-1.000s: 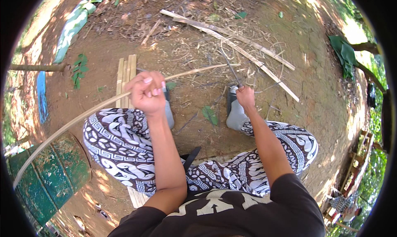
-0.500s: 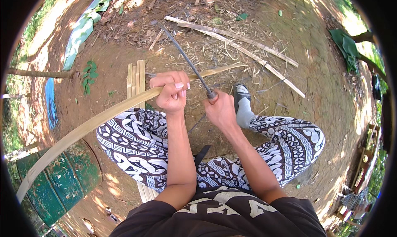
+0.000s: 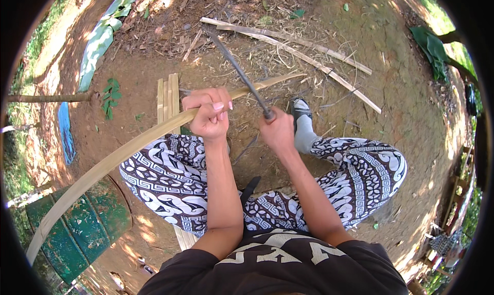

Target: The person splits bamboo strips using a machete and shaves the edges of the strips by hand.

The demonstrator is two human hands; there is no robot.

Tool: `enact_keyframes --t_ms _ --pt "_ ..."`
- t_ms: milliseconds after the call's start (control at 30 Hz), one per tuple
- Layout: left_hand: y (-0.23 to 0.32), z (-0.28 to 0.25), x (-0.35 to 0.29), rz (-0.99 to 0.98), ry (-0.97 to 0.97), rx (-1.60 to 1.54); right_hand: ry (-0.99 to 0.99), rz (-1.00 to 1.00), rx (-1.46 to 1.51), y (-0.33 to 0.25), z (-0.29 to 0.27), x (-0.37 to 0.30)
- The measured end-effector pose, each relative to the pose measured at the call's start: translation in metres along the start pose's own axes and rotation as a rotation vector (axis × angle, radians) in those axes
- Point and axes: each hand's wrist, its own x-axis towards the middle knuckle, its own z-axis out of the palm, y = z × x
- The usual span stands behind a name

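Observation:
My left hand (image 3: 210, 115) is closed in a fist round a long, pale bamboo strip (image 3: 105, 165). From the hand, the strip bends down past the lower left, and its thin tip points to the upper right. My right hand (image 3: 278, 132) is wrapped round the handle of a long, narrow knife (image 3: 237, 69); most of the handle is hidden in the fingers. The dark blade slants up and to the left, crossing the strip just right of my left fist. Whether the edge touches the strip I cannot tell.
Two long split strips (image 3: 309, 51) lie on the dirt ahead among curly shavings (image 3: 272, 63). Several short slats (image 3: 167, 97) lie left of my left hand. A green metal drum (image 3: 85, 228) is at lower left, a blue cord bundle (image 3: 66, 133) above it. My sandalled foot (image 3: 302, 120) rests at right.
My right hand has moved slightly right with the knife, and the blade now crosses the strip a little farther toward its tip. My left hand keeps its grip on the strip.

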Motion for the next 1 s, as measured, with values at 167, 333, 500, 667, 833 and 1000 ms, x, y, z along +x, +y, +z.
enact_keyframes --t_ms 167,333,500,667,833,1000 --pt "-0.004 0.002 0.001 -0.033 0.021 -0.022 0.141 0.162 -0.14 0.106 0.008 0.056" --pt "0.001 -0.002 0.005 -0.04 0.001 -0.017 0.081 0.141 0.024 0.072 0.013 0.041" --pt "0.007 -0.008 0.014 0.064 0.136 0.077 0.115 0.069 0.235 0.036 -0.007 0.034" --pt "0.046 -0.019 0.03 0.063 0.45 0.003 0.246 0.078 0.378 0.035 -0.055 0.04" --pt "0.056 -0.032 0.078 0.25 0.869 0.18 0.399 0.121 0.666 0.012 -0.085 0.033" --pt "0.009 -0.06 0.129 0.192 0.96 0.026 0.467 -0.004 0.989 0.011 -0.095 0.03"
